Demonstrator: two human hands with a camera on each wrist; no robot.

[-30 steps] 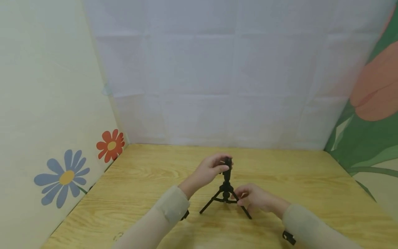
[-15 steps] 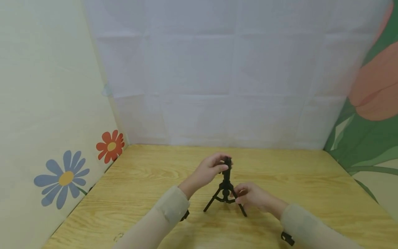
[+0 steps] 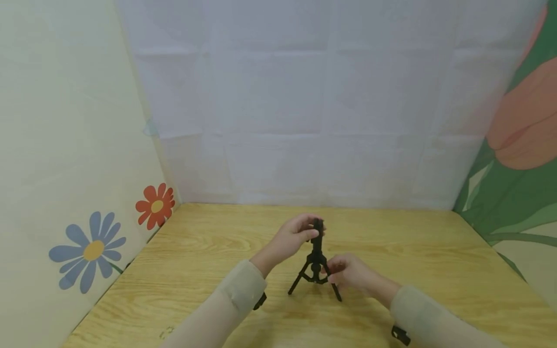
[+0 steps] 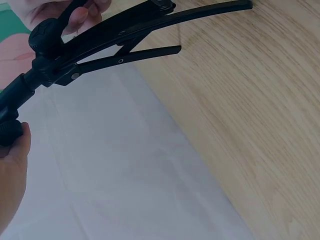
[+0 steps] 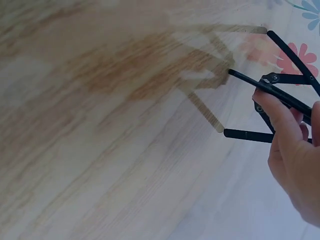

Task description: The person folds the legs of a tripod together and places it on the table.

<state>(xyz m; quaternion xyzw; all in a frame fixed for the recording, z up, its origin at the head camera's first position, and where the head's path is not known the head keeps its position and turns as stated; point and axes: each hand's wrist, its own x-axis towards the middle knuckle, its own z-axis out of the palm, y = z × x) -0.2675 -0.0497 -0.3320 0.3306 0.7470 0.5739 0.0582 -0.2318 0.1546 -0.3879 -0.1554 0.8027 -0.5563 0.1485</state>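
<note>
A small black tripod (image 3: 317, 263) stands upright on the wooden table, its legs partly spread. My left hand (image 3: 292, 237) holds the top of its column, thumb on the near side and fingers behind. In the left wrist view the left thumb (image 4: 17, 150) lies against a round knob (image 4: 10, 132) on the column. My right hand (image 3: 354, 274) pinches the right part of the leg assembly between thumb and fingers. In the right wrist view the right hand (image 5: 297, 160) has its fingers among the legs and hinged braces (image 5: 292, 79); some fingertips are hidden there.
The wood-grain table (image 3: 209, 241) reaches back to a creased white sheet (image 3: 270, 145). A flower-printed panel (image 3: 78, 145) borders the left side, and a tulip-printed one (image 3: 526, 193) the right. The tripod feet meet their reflections on the tabletop in the right wrist view.
The tripod's legs have drawn closer together, narrowing its stance. My right hand has shifted slightly left and away from me with the leg. My left hand has barely moved.
</note>
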